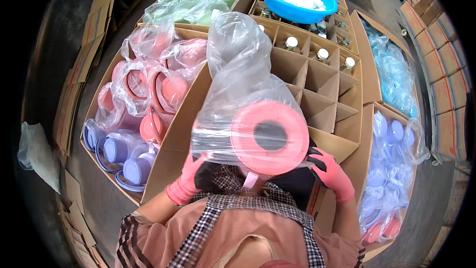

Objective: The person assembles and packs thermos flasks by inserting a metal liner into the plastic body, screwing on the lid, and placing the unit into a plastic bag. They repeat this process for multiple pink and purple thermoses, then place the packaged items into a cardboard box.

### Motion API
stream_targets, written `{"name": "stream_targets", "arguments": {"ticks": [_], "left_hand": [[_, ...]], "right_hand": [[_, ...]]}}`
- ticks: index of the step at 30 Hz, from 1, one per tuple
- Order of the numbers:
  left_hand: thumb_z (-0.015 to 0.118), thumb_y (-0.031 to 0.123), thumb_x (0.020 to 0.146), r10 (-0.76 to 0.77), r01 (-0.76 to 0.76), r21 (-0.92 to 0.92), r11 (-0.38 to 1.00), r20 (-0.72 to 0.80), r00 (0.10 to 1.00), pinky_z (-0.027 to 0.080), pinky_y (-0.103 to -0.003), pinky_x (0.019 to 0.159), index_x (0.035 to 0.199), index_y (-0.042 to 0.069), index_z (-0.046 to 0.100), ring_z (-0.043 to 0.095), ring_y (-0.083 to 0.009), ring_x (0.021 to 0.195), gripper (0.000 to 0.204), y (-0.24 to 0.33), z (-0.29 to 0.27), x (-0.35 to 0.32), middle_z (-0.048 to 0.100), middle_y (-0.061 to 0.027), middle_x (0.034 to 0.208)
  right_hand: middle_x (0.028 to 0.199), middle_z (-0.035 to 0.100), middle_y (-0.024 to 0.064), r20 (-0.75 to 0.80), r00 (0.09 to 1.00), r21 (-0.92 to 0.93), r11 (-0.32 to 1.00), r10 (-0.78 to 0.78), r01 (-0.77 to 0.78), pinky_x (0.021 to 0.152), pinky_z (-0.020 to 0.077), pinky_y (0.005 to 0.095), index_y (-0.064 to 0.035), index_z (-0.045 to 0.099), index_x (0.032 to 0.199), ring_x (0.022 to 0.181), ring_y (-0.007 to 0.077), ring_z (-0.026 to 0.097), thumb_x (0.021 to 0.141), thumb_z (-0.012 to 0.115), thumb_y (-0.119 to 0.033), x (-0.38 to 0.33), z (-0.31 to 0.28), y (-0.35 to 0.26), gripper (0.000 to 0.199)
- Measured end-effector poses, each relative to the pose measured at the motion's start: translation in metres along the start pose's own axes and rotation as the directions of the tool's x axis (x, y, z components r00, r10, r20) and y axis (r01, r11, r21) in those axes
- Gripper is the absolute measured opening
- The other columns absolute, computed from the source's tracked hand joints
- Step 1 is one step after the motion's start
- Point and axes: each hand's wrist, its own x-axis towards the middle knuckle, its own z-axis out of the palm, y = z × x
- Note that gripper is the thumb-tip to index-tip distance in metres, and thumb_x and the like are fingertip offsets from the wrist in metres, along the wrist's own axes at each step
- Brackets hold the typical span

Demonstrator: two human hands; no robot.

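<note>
A clear plastic bag (pixel 239 52) is stretched out in front of my chest. Inside it, or under its film, shows a pink round plastic piece (pixel 295 129) with a dark hole in its middle and a small light-pink tab at the near edge. My left hand (pixel 192 177), in a pink glove with dark fingertips, pinches the bag's near left edge. On the other side, my right hand (pixel 331 171), gloved the same way, grips the bag's near right edge beside the pink piece. Part of each hand's fingertips is hidden by the film.
Left stands a carton of bagged pink and lilac handled plastic parts (pixel 124 151); green ones (pixel 198 0) lie beyond. Ahead, a divided carton (pixel 317 104) holds white-capped bottles (pixel 291 43). A blue basin (pixel 297 12) of white caps rests farther back. Cartons of bagged lilac parts (pixel 382 168) stand right.
</note>
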Motion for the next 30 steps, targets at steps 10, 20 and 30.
{"name": "stream_targets", "arguments": {"ticks": [10, 20, 30], "left_hand": [[0.047, 0.049, 0.080, 0.074, 0.149, -0.583, 0.798, 0.341, 0.937, 0.027, -0.043, 0.099, 0.117, 0.009, 0.045, 0.035, -0.0258, 0.118, 0.054, 0.000, -0.006, -0.001, 0.048, -0.0070, 0.119], [0.061, 0.011, 0.075, -0.524, 0.476, 0.354, 0.805, 0.046, 0.851, 0.045, -0.025, 0.071, 0.106, -0.001, 0.051, 0.054, -0.0127, 0.086, 0.035, -0.030, -0.025, -0.021, 0.057, -0.0061, 0.093], [0.055, 0.049, 0.075, -0.553, 0.096, 0.798, 0.595, 0.320, 0.769, 0.037, -0.034, 0.087, 0.110, -0.001, 0.048, 0.048, -0.0318, 0.101, 0.061, -0.058, 0.013, 0.002, 0.053, -0.0228, 0.102]], "right_hand": [[0.110, 0.049, 0.0123, 0.231, 0.936, -0.443, 0.827, -0.266, 0.345, 0.089, 0.0339, 0.0406, -0.0043, 0.053, 0.101, 0.104, 0.0306, 0.042, 0.070, 0.053, -0.015, 0.040, 0.028, 0.013, 0.032], [0.114, 0.048, 0.0138, 0.198, 0.979, -0.637, 0.752, -0.054, 0.170, 0.096, 0.0274, 0.0404, -0.0046, 0.047, 0.112, 0.112, 0.0287, 0.039, 0.078, 0.045, -0.015, 0.145, 0.062, 0.065, 0.036], [0.113, 0.049, 0.0163, 0.141, 0.990, -0.619, 0.781, 0.001, 0.087, 0.093, 0.0314, 0.0370, -0.0015, 0.046, 0.113, 0.109, 0.0278, 0.043, 0.078, 0.049, -0.012, 0.130, 0.073, 0.070, 0.036]]}}
